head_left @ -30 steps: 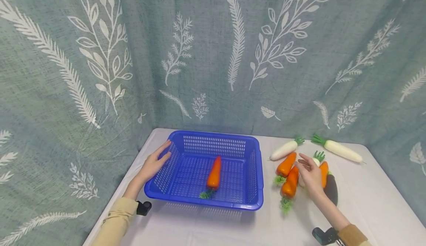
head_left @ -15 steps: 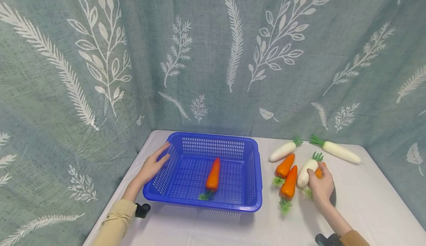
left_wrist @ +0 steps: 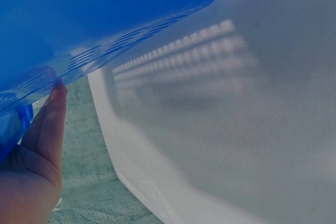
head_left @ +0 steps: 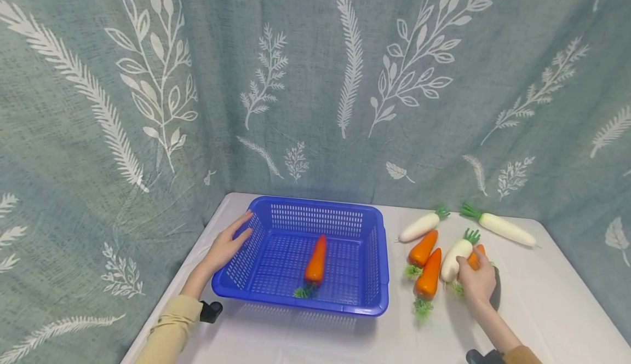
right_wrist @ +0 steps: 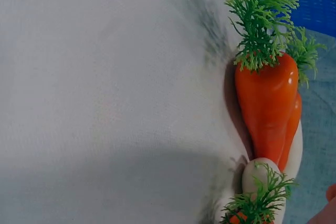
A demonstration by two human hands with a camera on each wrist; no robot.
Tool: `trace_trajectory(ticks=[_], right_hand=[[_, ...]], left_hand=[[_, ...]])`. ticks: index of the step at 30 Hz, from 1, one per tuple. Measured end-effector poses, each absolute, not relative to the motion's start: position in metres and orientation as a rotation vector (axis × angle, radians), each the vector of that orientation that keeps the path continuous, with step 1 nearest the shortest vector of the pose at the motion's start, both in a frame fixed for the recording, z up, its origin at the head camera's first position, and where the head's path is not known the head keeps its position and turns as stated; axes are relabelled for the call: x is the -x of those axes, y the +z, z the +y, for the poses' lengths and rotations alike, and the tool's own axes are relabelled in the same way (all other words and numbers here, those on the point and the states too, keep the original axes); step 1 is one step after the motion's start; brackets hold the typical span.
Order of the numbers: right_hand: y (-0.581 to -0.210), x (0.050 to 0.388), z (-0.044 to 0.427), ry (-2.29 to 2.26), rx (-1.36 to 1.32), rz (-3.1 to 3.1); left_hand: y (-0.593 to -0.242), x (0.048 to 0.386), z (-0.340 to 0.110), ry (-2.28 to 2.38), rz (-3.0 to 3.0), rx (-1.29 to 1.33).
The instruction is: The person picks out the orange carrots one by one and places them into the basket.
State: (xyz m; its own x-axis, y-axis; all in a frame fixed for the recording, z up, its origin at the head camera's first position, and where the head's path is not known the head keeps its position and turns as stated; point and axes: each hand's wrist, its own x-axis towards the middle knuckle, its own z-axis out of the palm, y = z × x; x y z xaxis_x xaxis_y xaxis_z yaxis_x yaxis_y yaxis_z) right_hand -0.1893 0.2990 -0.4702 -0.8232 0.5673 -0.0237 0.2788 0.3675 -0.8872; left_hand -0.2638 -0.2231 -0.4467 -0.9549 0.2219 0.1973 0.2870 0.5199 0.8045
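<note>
My left hand [head_left: 224, 252] rests with straight fingers against the left side of a blue plastic basket [head_left: 305, 307]; in the left wrist view its fingers [left_wrist: 51, 129] touch the slotted wall. One carrot [head_left: 316, 263] lies inside the basket. To the right, my right hand [head_left: 477, 283] pinches an orange carrot [head_left: 475, 259] between thumb and fingers, and the hand covers much of it. Just left of that hand lies a white radish [head_left: 455, 263]. A dark eggplant [head_left: 496, 290] is partly hidden behind the hand. In the right wrist view only leaves [right_wrist: 257, 198] and a bit of the carrot show.
Two more carrots, one farther back [head_left: 423, 249] and one nearer [head_left: 429, 276], lie between the basket and the radish. Behind them is another white radish [head_left: 419, 227], with a longer one [head_left: 508, 229] at the back right. A patterned curtain [head_left: 315, 79] surrounds the white-covered table [head_left: 552, 298].
My right hand has moved right and down from above the vegetables onto the carrot beside the eggplant, and its fingers have closed around it. The left hand and basket have stayed in place.
</note>
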Motion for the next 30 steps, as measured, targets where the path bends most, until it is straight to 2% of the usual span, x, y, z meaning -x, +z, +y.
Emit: trace_trajectory(ticks=[6,15,30], right_hand=[[-0.472,0.194,0.301,1.341,0.776,-2.410],[-0.479,0.196,0.309,1.457,0.906,-2.431],[-0.480,0.198,0.316,1.366,0.914,-2.628]], left_hand=[[-0.446,0.264,-0.223,-1.423,-2.687,0.445],[-0.447,0.263,-0.224,-1.431,-2.673,0.462],[-0.451,0.265,-0.224,-1.427,-2.691,0.443]])
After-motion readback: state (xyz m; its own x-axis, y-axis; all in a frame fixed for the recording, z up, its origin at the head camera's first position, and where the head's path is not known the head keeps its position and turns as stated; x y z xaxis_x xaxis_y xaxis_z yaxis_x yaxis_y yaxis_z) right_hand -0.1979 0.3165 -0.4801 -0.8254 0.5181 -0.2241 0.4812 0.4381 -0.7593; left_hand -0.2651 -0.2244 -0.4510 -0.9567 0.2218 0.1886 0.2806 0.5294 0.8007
